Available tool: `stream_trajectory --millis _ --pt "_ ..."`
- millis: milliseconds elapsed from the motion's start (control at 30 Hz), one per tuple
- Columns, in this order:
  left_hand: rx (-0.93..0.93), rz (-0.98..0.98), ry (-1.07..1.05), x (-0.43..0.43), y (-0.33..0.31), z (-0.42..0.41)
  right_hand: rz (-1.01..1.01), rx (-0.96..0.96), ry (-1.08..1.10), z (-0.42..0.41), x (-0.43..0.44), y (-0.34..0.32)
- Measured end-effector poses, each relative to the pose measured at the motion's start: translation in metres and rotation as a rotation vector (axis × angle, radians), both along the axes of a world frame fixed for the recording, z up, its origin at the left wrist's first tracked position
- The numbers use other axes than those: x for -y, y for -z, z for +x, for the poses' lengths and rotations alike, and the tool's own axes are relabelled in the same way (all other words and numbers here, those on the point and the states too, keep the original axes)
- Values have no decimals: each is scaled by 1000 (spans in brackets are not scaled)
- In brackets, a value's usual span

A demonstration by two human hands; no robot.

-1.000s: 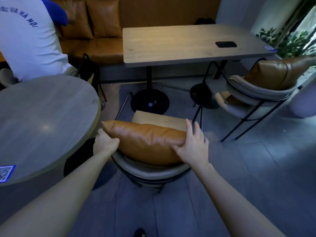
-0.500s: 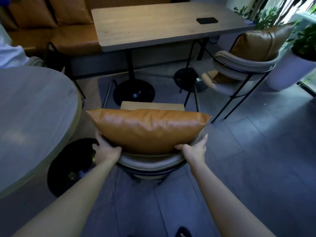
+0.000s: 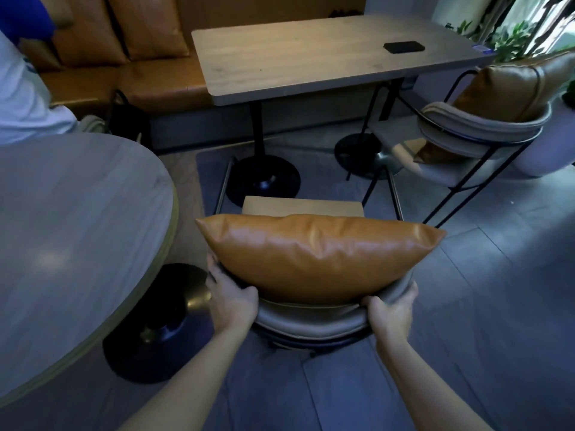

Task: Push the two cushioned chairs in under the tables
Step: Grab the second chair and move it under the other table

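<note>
Right in front of me stands a chair with a grey padded backrest (image 3: 311, 318) and a tan leather cushion (image 3: 317, 253) leaning against it. My left hand (image 3: 231, 298) grips the backrest's left end and my right hand (image 3: 392, 309) grips its right end. The chair's seat faces the rectangular wooden table (image 3: 326, 54), a short way off its near edge. A second cushioned chair (image 3: 485, 126) stands at the right of that table, angled away from it, its seat partly beneath the table's corner.
A round grey table (image 3: 68, 231) on a black pedestal base (image 3: 155, 334) crowds the left side. The rectangular table's black base (image 3: 264, 181) lies ahead of the chair. A black phone (image 3: 404, 46) rests on that table. A person in white (image 3: 21, 88) sits far left by the tan sofa (image 3: 130, 57).
My hands dropped from the cushion's ends to the grey backrest. The chair has turned square to the rectangular table and my view has shifted.
</note>
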State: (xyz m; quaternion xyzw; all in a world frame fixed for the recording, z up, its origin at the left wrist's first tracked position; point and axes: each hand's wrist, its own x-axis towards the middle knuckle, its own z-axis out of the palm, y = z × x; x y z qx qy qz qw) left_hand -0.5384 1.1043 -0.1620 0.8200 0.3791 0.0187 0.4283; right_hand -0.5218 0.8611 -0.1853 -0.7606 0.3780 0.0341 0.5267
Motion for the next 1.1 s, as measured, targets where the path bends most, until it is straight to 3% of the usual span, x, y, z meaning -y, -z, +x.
stream_trajectory --millis 233,1100 --pt "66 -57 3 10 -1 8 -22 5 -79 18 10 -1" --pt "43 -12 -172 73 3 96 35 39 -315 152 76 0"
